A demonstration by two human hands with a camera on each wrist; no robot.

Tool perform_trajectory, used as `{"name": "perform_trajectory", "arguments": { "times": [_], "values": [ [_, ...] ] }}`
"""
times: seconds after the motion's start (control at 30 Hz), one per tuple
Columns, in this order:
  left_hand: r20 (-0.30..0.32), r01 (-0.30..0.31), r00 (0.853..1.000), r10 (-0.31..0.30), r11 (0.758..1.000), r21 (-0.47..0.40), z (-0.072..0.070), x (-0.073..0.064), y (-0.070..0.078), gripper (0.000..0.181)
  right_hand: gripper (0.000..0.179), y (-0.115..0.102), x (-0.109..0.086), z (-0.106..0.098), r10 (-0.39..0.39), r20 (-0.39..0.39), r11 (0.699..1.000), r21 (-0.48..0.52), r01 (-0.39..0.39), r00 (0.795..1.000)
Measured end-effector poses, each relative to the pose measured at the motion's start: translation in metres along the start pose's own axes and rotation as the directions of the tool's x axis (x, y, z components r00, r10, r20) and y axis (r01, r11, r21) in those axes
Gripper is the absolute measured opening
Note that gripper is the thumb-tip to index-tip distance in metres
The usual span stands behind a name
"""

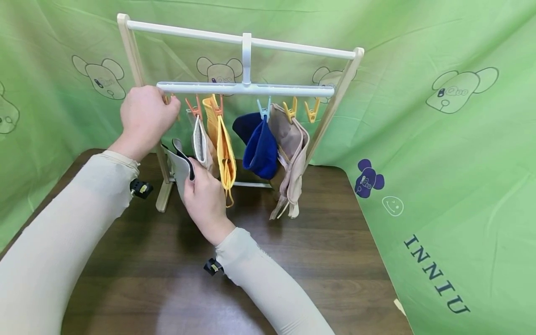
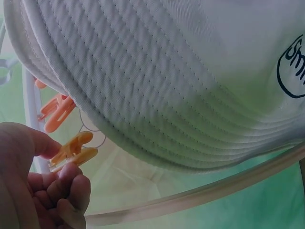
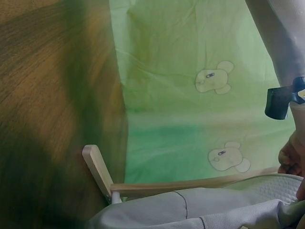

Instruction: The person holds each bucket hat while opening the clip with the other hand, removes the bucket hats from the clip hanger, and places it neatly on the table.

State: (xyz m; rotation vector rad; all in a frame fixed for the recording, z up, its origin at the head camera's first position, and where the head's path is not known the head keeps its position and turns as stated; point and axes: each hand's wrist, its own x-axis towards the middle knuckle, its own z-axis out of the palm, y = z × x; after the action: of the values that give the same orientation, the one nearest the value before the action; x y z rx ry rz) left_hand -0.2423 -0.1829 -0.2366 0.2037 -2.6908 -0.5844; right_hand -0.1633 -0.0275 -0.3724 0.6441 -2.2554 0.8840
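At the left end of a white clip hanger (image 1: 201, 87), my left hand (image 1: 146, 114) pinches a yellow clip (image 2: 74, 150) between thumb and fingers. Below it, my right hand (image 1: 206, 200) grips a pale grey hat (image 1: 177, 170) with dark trim inside its edge. In the left wrist view the hat's row-stitched brim (image 2: 124, 86) hangs beside the clip, apart from it, with dark lettering on the hat's side. The right wrist view shows the hat's pale cloth (image 3: 157, 210), while most of my right hand is out of that view.
A wooden stand (image 1: 345, 79) with a white top rod carries the hanger. Orange, blue and yellow clips hold a whitish cloth item (image 1: 201, 142), a yellow one (image 1: 226, 158), a blue one (image 1: 261, 149) and a beige one (image 1: 293, 163). A bare yellow clip (image 1: 311, 110) hangs at right.
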Motion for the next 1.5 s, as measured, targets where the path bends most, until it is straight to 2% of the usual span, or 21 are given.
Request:
{"name": "perform_trajectory", "arguments": {
  "times": [0.6, 1.5],
  "values": [
    [0.006, 0.030, 1.000, -0.030, 1.000, -0.006, -0.001, -0.005, -0.004, 0.047, 0.034, 0.000, -0.003, -0.006, -0.011, 0.000, 1.000, -0.010, 0.011, 1.000],
    [0.081, 0.117, 0.990, -0.114, 0.993, -0.028, -0.017, -0.011, -0.007, 0.060, 0.035, -0.008, -0.004, -0.020, -0.015, 0.022, 1.000, 0.012, 0.014, 1.000]
  ]
}}
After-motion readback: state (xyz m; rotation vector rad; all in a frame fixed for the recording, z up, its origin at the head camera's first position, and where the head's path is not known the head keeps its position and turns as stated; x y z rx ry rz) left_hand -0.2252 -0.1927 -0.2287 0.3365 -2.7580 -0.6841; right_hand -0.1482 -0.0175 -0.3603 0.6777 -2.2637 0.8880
